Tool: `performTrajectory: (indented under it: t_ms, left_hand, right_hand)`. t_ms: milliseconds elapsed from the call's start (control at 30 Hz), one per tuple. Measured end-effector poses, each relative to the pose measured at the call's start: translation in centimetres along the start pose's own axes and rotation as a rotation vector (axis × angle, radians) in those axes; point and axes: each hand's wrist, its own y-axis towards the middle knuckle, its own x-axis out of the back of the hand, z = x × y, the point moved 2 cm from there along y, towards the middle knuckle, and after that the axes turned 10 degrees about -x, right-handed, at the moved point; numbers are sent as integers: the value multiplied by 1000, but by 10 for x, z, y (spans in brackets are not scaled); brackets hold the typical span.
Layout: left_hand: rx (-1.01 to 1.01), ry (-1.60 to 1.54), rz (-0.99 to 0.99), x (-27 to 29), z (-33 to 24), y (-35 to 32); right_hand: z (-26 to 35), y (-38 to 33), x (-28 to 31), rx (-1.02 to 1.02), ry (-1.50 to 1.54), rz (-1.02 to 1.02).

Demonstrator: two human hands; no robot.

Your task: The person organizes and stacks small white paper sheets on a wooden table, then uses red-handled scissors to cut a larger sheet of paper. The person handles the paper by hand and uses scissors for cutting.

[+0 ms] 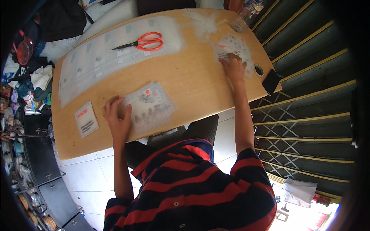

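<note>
At the left of the bench (200,77) lies a white printed packet (86,120), with long clear plastic sheets (86,63) spread beyond it. The left hand (116,112) comes next, its fingers curved and its thumb apart from them, clamped on nothing visible. Red-handled scissors (149,41) lie on the sheets, blades pointing left. A stack of clear printed bags (149,106) sits immediately right of the left thumb, at its edge; this hand is much the nearer of the 2. The stack looks nearly square, so I cannot tell its long axis. Well to the right, the right hand (234,68) rests at the near side of a looser bag pile (228,43), which extends beyond its fingers; whether they pinch a bag, I cannot tell. Rightmost are a tape roll (255,68) and a dark phone (271,82).
</note>
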Motion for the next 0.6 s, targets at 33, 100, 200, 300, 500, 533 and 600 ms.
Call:
performTrajectory:
  t_ms: [33, 100, 200, 300, 500, 533, 600]
  left_hand:
    - [3, 8, -3, 1, 0, -1]
    - [-2, 5, -19, 2, 0, -1]
    - [-35, -21, -64, 2, 2, 1]
    - [-35, -99, -114, 1, -1, -1]
    - [219, -718, 100, -16, -53, -3]
    - [200, -802, 108, -20, -61, -1]
    - [266, -977, 36, -26, -68, -3]
  right_hand:
    - [6, -2, 5, -13, 8, 49]
    - [8, -5, 3, 16, -2, -34]
    - [10, -12, 9, 56, 51, -206]
    - [22, -26, 20, 107, 185, -283]
    - [116, -135, 67, 407, 588, -52]
    - [130, -157, 71, 469, 623, -4]
    - [151, -192, 70, 561, 638, 132]
